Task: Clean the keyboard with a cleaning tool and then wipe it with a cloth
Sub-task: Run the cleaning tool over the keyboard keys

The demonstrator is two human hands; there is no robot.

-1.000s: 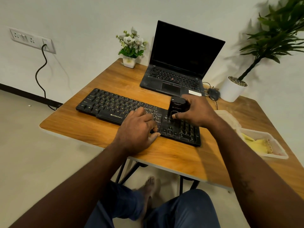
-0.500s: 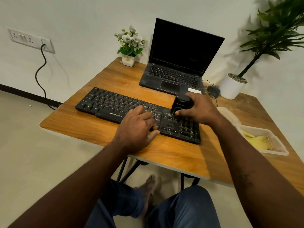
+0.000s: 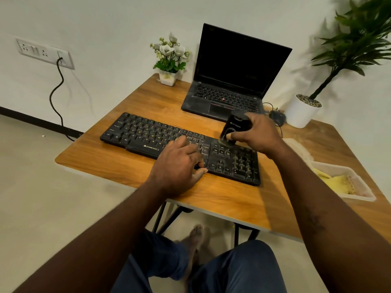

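A black keyboard lies across the wooden table, its right part dusty. My left hand rests on the keyboard's middle, fingers lying over the keys and thumb at the front edge. My right hand grips a small black cleaning tool, held tilted with its lower end touching the keys at the keyboard's back edge, left of the number pad. A yellow cloth lies in a white tray at the table's right edge.
An open black laptop stands behind the keyboard. A small flower pot sits to its left, and a white potted plant with a dark mouse to its right. A wall socket with a hanging cable is at the left.
My right hand has slid the cleaning tool from the middle of the keyboard's right part toward its back edge and tilted it. My left hand has stayed on the keys.
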